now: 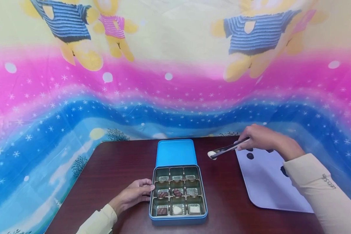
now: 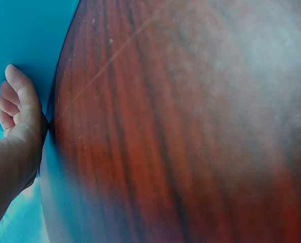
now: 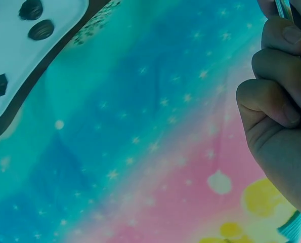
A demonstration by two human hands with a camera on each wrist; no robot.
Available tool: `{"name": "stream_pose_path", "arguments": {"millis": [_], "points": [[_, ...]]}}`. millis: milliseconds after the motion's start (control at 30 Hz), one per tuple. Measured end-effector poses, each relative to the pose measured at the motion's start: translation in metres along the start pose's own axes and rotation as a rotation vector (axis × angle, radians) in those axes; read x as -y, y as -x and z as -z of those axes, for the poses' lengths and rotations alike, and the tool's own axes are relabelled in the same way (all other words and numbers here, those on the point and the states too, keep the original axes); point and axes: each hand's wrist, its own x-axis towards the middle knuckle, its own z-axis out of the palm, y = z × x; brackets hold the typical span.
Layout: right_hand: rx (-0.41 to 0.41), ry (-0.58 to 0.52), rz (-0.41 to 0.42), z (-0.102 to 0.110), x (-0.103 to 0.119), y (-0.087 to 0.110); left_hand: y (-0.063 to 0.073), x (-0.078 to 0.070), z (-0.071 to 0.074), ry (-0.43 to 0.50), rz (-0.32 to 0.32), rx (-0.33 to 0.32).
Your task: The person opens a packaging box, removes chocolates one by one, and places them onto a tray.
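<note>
I judge the small cream-white chocolate piece (image 1: pixel 212 154) light, firm, slippery and chippable: hold its sides gently. It sits at the slim metal tongs' (image 1: pixel 228 149) tips, left of my right hand (image 1: pixel 258 138), which grips the other end, near the dark-red wooden table's (image 1: pixel 128 162) far edge. My left hand (image 1: pixel 134 194) rests unclenched against the blue rectangular tin's (image 1: pixel 178 222) left edge.
</note>
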Motion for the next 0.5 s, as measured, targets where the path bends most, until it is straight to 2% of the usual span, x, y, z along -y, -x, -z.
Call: {"name": "stream_pose_path", "arguments": {"millis": [500], "points": [[-0.023, -0.006, -0.085, 0.003, -0.052, 0.021, 0.001, 0.0, 0.0, 0.007, -0.002, -0.001]]}}
